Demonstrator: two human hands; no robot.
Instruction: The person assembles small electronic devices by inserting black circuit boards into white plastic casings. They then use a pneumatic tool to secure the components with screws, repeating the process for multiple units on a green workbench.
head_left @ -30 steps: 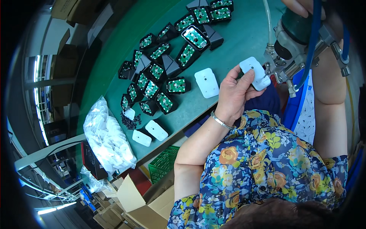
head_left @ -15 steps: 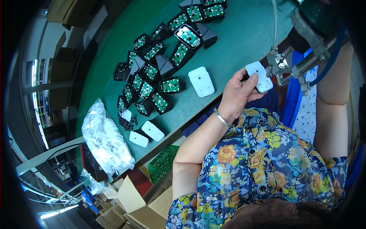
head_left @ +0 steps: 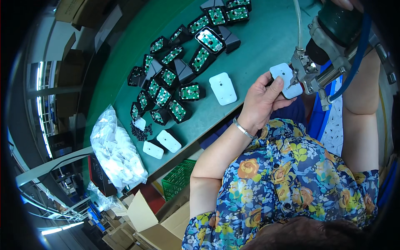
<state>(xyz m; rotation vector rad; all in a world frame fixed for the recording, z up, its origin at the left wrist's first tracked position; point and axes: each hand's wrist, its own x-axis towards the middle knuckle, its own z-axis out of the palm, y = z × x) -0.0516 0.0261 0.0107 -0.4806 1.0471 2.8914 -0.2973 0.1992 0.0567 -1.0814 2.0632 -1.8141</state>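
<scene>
My left hand (head_left: 259,100) is closed around a small case with a white cover (head_left: 280,71) and a dark body beneath, its thumb lying on the cover. Against the cover's right part is the metal nose of a powered screwdriver (head_left: 338,26), which has a dark green barrel, a clear feed tube and a blue hose. Fingers of my right hand (head_left: 344,3) show at the top edge, gripping the barrel; the rest of that hand is cut off. Left of my left hand, a white-covered case (head_left: 223,88) lies on the green table (head_left: 246,54).
Several black housings with green circuit boards (head_left: 190,92) crowd the table's left half. Near its edge are two white-covered cases (head_left: 168,141), loose black screws (head_left: 141,132) and a clear bag of white parts (head_left: 116,150). Below stand a green crate (head_left: 178,179) and an open carton (head_left: 143,210).
The screwdriver has come left, its nose now over the white cover. Fingers of my right hand have come into view on its barrel. My left hand keeps its hold on the case.
</scene>
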